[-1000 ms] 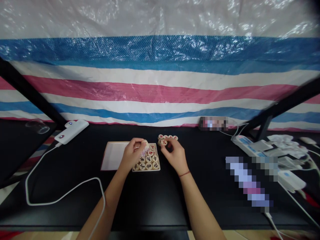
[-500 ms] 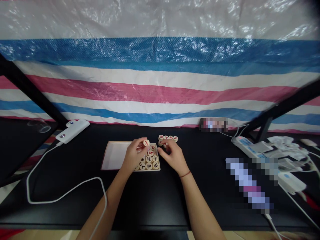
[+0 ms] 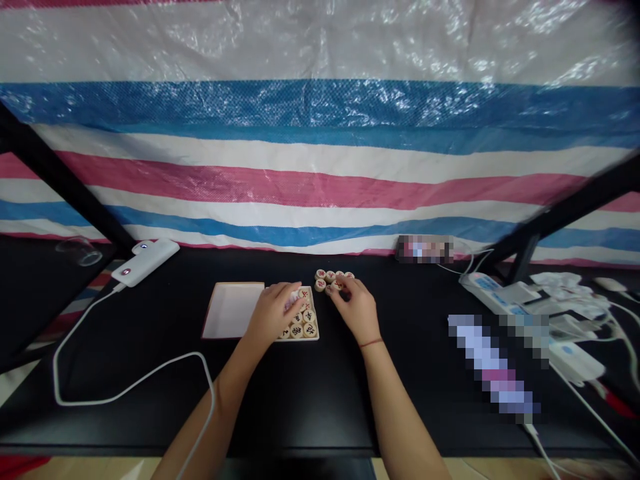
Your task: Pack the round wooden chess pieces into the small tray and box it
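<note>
A small open box [image 3: 314, 335] on the black table holds several round wooden chess pieces [image 3: 301, 326] marked in red and black. My left hand [image 3: 274, 311] lies over the box with its fingers curled, a piece [image 3: 303, 293] at the fingertips over the far row. A short row of loose pieces [image 3: 332, 276] sits on the table just beyond the box. My right hand [image 3: 357, 308] reaches to that row, fingers pinched on one piece [image 3: 337, 286]. The box lid [image 3: 231, 310] lies flat to the left of the box.
A white power bank [image 3: 145, 261] with a white cable [image 3: 100, 403] lies at the left. Power strips, adapters and cords [image 3: 545, 303] crowd the right side. A striped tarp [image 3: 320, 153] hangs behind the table, and black frame bars [image 3: 60, 183] slant at both sides.
My left hand has lowered the red-marked piece from above the box down onto the pieces inside. My right hand has shifted forward to the loose row.
</note>
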Motion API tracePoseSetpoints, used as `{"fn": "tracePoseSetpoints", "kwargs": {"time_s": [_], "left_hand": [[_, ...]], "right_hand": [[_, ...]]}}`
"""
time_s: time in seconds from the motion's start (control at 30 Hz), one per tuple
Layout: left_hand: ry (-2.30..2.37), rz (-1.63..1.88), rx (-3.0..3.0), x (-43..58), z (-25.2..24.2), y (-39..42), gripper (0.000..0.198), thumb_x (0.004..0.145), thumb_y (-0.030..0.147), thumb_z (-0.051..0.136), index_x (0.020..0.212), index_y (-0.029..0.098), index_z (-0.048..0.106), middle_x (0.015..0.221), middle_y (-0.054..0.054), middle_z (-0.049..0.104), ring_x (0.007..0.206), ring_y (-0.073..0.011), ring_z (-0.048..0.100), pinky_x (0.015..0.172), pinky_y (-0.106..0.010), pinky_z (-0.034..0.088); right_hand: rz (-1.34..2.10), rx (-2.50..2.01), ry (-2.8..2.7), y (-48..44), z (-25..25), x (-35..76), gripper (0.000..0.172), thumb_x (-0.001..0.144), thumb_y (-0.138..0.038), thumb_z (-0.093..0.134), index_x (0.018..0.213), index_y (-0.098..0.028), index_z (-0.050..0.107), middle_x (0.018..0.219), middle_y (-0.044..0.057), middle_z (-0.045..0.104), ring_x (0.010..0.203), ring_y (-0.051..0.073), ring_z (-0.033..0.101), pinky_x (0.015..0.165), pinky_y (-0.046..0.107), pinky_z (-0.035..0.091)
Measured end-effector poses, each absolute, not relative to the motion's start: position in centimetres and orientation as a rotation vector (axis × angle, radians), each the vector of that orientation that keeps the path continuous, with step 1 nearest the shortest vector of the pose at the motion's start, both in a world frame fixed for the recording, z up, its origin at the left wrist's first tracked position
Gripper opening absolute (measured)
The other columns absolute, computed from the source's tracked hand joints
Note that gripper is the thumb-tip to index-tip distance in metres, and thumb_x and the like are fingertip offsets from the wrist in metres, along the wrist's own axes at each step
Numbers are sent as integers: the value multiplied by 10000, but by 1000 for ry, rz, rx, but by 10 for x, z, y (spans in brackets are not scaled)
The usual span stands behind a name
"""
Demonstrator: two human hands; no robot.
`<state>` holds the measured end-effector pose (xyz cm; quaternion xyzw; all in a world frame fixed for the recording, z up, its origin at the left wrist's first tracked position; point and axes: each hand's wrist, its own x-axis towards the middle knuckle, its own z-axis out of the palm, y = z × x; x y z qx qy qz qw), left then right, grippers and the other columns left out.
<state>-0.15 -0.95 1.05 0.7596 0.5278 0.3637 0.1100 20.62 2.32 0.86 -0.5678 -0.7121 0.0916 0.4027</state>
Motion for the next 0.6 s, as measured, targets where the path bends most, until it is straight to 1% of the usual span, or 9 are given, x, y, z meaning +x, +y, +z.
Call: {"fn": "tracePoseSetpoints", "kwargs": {"time_s": [0.1, 0.2, 0.33, 0.47, 0.6], "left_hand": [[1579, 1013, 2221, -3, 13, -9, 234, 912, 283, 513, 1089, 212, 649, 1013, -77, 703, 921, -213, 651, 849, -363, 496], [1579, 1006, 2197, -4, 11, -8, 268, 906, 269, 510, 1141, 203, 621, 944, -63, 704, 878, -204, 656, 820, -347, 501], [1571, 1036, 2165, -5, 6, -7, 358, 898, 262, 510, 1250, 205, 550, 899, -44, 702, 841, -183, 660, 805, -323, 505], [1605, 1044, 2164, -6, 4, -6, 349, 895, 256, 512, 1237, 205, 559, 905, -43, 705, 832, -179, 662, 805, -319, 506], [1623, 1040, 2170, -7, 4, -6, 337, 889, 243, 517, 1216, 187, 577, 902, -48, 708, 809, -177, 658, 793, -316, 503]], "right_hand": [[178, -1575, -1856, 26, -2, 209, 144, 806, -251, 567, 925, -207, 635, 861, 51, 682, 751, 200, 603, 683, 301, 456], [119, -1671, -1933, 25, -8, 206, 92, 789, -222, 594, 878, -205, 606, 851, 53, 674, 729, 204, 583, 636, 286, 411], [63, -1689, -1994, 24, -11, 202, 138, 788, -198, 598, 924, -203, 583, 832, 50, 659, 702, 198, 563, 619, 279, 378], [63, -1711, -1949, 26, -14, 203, 128, 812, -226, 586, 936, -199, 570, 812, 53, 652, 701, 199, 559, 600, 275, 362], [103, -1741, -1898, 27, -16, 202, 112, 815, -258, 591, 905, -193, 574, 776, 53, 638, 714, 199, 568, 603, 269, 368]]}}
